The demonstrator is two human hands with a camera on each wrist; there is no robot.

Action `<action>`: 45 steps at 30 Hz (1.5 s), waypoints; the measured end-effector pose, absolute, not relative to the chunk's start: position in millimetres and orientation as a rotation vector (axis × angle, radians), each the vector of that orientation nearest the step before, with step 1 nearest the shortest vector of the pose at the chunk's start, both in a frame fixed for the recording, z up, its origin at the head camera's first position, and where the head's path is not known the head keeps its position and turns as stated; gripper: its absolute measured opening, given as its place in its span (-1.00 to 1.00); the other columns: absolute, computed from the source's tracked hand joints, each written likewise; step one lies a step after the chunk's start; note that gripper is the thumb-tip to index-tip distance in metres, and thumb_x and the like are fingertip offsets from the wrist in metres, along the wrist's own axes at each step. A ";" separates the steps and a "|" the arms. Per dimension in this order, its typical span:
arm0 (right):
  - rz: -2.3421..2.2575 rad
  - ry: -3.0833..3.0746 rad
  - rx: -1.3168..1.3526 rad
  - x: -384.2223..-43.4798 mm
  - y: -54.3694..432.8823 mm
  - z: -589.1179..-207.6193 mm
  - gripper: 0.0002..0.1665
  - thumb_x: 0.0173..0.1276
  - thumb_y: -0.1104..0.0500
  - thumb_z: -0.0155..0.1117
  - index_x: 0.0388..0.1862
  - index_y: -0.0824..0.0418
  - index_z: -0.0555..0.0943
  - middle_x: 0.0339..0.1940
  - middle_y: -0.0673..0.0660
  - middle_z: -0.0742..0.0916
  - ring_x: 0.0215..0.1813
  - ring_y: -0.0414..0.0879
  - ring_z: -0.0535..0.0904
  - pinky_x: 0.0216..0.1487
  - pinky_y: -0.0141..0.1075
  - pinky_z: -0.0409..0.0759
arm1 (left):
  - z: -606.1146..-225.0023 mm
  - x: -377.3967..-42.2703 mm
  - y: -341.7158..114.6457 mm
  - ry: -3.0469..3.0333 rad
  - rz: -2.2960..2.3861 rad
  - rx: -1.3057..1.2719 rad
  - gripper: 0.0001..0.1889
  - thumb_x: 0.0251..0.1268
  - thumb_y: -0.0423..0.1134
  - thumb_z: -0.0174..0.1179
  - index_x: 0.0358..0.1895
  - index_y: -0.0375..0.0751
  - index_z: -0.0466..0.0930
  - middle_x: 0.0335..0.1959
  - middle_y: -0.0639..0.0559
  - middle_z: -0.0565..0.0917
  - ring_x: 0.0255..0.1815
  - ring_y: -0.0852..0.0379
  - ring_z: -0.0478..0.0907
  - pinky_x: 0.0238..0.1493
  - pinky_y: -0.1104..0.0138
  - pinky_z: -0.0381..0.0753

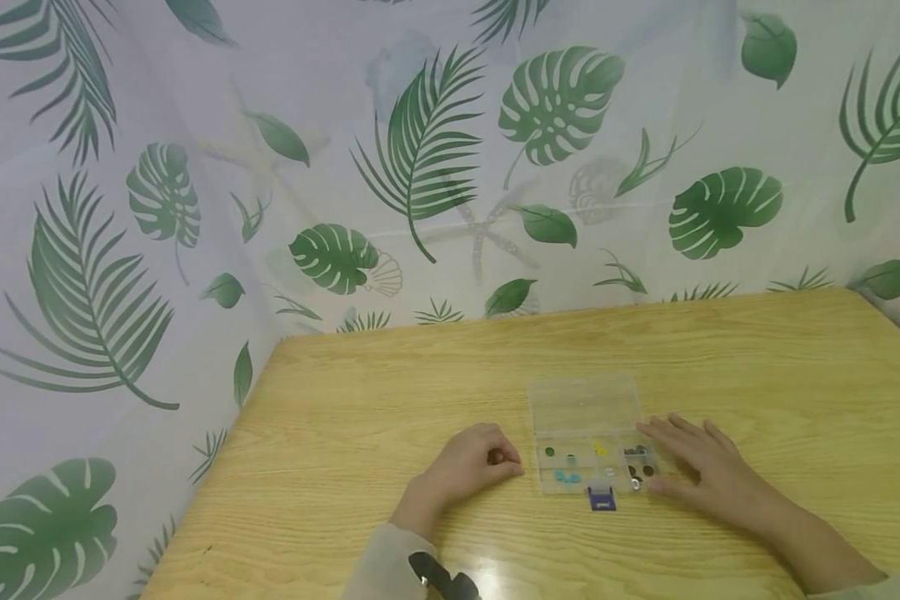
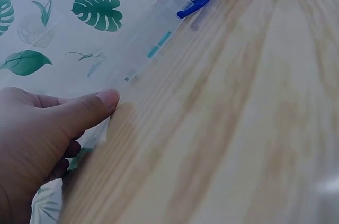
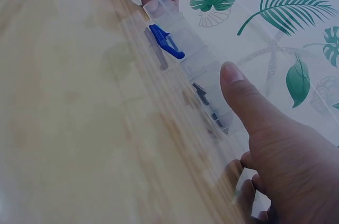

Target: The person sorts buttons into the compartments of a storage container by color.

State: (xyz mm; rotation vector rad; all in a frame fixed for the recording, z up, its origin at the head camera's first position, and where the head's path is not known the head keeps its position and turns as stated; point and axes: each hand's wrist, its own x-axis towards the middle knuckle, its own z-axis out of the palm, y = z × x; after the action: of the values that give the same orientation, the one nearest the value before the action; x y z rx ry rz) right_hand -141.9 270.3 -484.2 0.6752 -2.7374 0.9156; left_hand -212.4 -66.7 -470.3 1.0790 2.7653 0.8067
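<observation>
A clear plastic compartment box (image 1: 581, 492) lies on the table with its transparent lid (image 1: 585, 406) folded back and its blue latch (image 1: 602, 500) toward me. Small pieces sit in its compartments: a green disc (image 1: 550, 452), light-blue pieces (image 1: 567, 477), yellow pieces (image 1: 601, 448) and dark round pieces (image 1: 648, 471). Just left of the box is my left hand (image 1: 468, 462), fingers loosely curled and thumb pointing at it; nothing shows in its grasp. My right hand (image 1: 708, 475) lies along the right side, fingers extended, thumb near the edge. Whether its fingertips touch the box is unclear.
The box stands on a wood-grain table (image 1: 360, 400). A white curtain (image 1: 450, 192) with green leaf prints hangs along the table's back and left. A black strap (image 1: 438, 575) is round my left wrist.
</observation>
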 end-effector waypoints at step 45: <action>0.946 -2.748 0.676 -141.1 270.9 -484.9 -0.20 0.23 0.00 0.32 0.42 0.07 0.28 0.35 0.38 0.39 0.35 0.48 0.13 0.36 0.30 -0.34 | -448.6 -215.5 25.1 2.962 0.829 1.482 -0.84 0.13 -0.05 0.32 -0.34 -0.04 0.72 -0.51 0.20 0.53 -0.44 0.36 0.37 -0.38 0.72 0.25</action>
State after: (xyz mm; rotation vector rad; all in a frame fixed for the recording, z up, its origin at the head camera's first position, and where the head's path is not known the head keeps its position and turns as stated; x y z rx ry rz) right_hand -141.1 270.9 -484.9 0.6764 -2.7480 0.9461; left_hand -215.5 25.1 -448.6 1.4819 2.9619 0.8289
